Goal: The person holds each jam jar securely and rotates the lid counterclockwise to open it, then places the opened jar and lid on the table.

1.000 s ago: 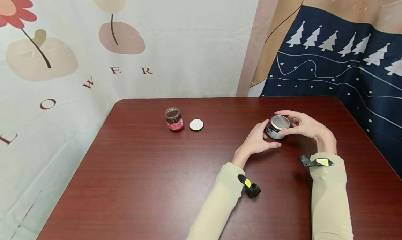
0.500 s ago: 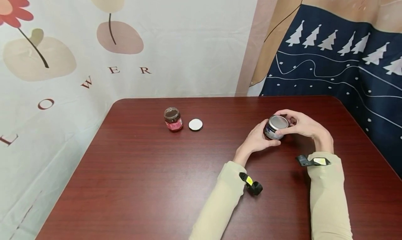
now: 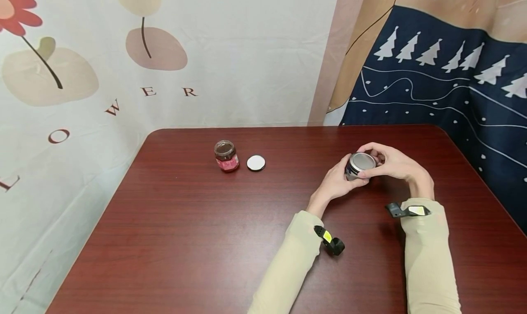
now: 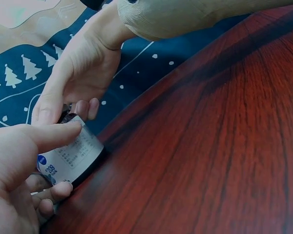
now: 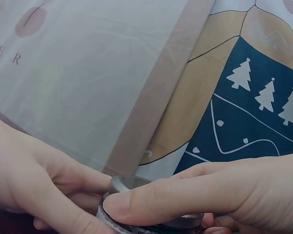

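Observation:
A small jar (image 3: 352, 173) with a silver lid (image 3: 362, 161) stands between both hands near the table's right side. My left hand (image 3: 334, 179) grips the jar's body from the left, its thumb laid across the white printed label (image 4: 73, 158) in the left wrist view. From the right, my right hand (image 3: 395, 163) holds the lid by its edge, thumb (image 5: 136, 202) in front and fingers behind. Much of the jar is covered by the hands. Further left stands a glass jar (image 3: 226, 156) with a pink label and no lid; a white round lid (image 3: 256, 163) lies beside it.
The dark red wooden table (image 3: 197, 241) has rounded far corners. Behind it hang a white flower-printed cloth (image 3: 255, 53) and a navy cloth with white trees (image 3: 436, 85). A black strap device sits on each sleeve.
My left hand has closed round the jar, its thumb now against the label side. The jar and right hand have shifted slightly left, and the right thumb lies at the lid's front edge.

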Motion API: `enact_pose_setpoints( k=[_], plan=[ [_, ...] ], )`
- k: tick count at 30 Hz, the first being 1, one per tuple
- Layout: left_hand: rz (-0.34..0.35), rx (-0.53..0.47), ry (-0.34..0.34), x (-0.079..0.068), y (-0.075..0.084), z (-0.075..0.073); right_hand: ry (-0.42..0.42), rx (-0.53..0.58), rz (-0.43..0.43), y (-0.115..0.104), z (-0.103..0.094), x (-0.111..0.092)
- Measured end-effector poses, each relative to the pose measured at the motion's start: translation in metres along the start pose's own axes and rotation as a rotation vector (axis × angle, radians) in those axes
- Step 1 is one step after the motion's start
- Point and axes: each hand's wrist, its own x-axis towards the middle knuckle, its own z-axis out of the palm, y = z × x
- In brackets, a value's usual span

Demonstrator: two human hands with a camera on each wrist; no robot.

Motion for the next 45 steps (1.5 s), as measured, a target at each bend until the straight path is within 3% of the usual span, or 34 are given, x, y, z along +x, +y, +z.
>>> enact_pose_setpoints(
  k=[12, 22, 38, 45],
  plan=[
    [0.029, 0.016, 0.067, -0.002, 0.001, -0.002, 0.047, -0.046, -0.029, -0.003, 0.0, 0.002],
    [0.106, -0.005, 0.148, -0.003, 0.0, -0.006, 0.112, -0.051, 0.008, -0.013, -0.002, 0.001],
    [0.118, 0.004, 0.272, -0.008, 0.013, -0.012, 0.174, -0.022, -0.114, -0.037, -0.002, 0.0],
    [0.14, 0.041, 0.313, -0.009, 0.017, -0.016, 0.214, -0.015, -0.081, -0.047, 0.003, 0.001]
  ],
)
